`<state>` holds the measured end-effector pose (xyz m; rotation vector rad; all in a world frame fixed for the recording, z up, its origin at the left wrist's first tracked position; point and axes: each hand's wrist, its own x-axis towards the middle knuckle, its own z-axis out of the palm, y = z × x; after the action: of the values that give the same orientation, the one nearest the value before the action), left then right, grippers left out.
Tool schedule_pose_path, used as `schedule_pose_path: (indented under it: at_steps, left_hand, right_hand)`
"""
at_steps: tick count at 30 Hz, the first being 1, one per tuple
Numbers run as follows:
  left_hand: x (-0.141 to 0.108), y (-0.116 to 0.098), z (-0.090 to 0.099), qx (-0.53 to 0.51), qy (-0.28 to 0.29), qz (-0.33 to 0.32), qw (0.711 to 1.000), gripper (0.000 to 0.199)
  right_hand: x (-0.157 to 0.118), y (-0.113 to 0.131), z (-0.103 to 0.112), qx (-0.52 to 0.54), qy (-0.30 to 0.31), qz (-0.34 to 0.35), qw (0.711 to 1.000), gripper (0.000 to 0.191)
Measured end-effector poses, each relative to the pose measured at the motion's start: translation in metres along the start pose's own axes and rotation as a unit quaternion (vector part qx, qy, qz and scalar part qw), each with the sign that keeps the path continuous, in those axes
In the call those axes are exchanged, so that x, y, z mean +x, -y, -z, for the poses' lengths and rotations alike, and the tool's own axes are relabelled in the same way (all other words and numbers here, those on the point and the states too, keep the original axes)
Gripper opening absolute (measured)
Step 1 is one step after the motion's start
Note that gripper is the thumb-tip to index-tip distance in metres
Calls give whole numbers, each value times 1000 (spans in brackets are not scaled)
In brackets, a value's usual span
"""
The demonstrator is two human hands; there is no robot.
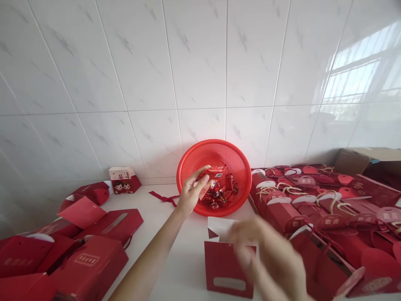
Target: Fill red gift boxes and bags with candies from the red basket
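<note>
A round red plastic basket (245, 196) leans toward me near the wall, with small red-wrapped candies (224, 195) at its bottom. Over its left side, my left hand (191, 188) pinches a red packet (216, 170) between thumb and fingers. An open red box (227, 265) with white inner flaps stands upright in front of the basket. My right hand (266, 246) is at the right side of the box opening, smeared by motion, so its fingers and anything in them cannot be made out.
Several red boxes (90, 259) lie at the left, near a small printed box (125, 180). Many filled-out red boxes with rope handles (282, 209) crowd the right. A cardboard box (369, 156) stands far right; a red ribbon (164, 197) lies left of the basket.
</note>
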<state>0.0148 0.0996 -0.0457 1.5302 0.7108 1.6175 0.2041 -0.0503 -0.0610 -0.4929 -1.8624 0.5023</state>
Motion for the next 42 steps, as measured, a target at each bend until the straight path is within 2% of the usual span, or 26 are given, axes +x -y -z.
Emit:
schedule_pose_path:
  at_steps: [2,3,4,5,7,10,12,14,16,17,19,21,23,25,27,29,35,39,42]
  left_hand:
    - [-1,-10,-7,21,25,-41,999,38]
    - [-1,-14,-10,30,43,-66,996,33]
    - [1,-18,-14,37,64,-91,993,29]
    - [2,-20,-18,39,84,-116,989,28]
    - [6,-24,-27,36,120,-159,979,27]
    - [11,-25,-39,77,158,-200,964,27]
    - [12,-22,-44,130,182,-222,949,31]
    - [13,-16,-43,173,200,-235,935,40]
    - [16,-5,-36,197,196,-211,937,47]
    - [18,2,-30,207,192,-173,944,48]
    - [22,19,-16,240,197,-48,949,42]
    - [24,35,-3,300,237,82,920,37]
    - [26,46,7,384,280,140,869,39]
    - [26,51,12,462,292,136,826,47]
    - [25,51,14,513,281,123,802,55]
    - [26,50,15,532,276,129,790,62]
    - [26,55,26,530,315,200,762,82]
    - [27,62,33,527,310,181,771,69]
    - [27,64,33,523,301,156,782,40]
  right_hand:
    - [38,-6,16,26,-212,-93,973,18]
    - [55,-12,23,48,-260,-130,956,23]
    - [71,-19,28,85,-277,-169,942,31]
    - [84,-26,32,139,-279,-210,927,38]
    - [102,-42,38,266,-237,-265,896,42]
    - [112,-60,40,396,-166,-282,858,36]
    - [114,-68,38,416,-177,-282,847,30]
    - [114,-73,36,410,-225,-283,837,28]
    - [114,-80,35,398,-289,-277,826,29]
    - [114,-84,34,389,-319,-272,821,29]
    - [115,-92,34,366,-372,-268,810,29]
    - [114,-99,34,349,-407,-274,799,30]
    - [114,-104,34,340,-421,-288,790,31]
    - [114,-105,34,337,-428,-305,781,31]
    - [114,-104,33,336,-435,-314,774,30]
    - [114,-103,33,339,-439,-314,770,28]
    - [114,-102,32,341,-431,-317,773,25]
    - [114,-103,30,337,-419,-324,778,23]
    - [114,-103,29,330,-420,-324,781,23]
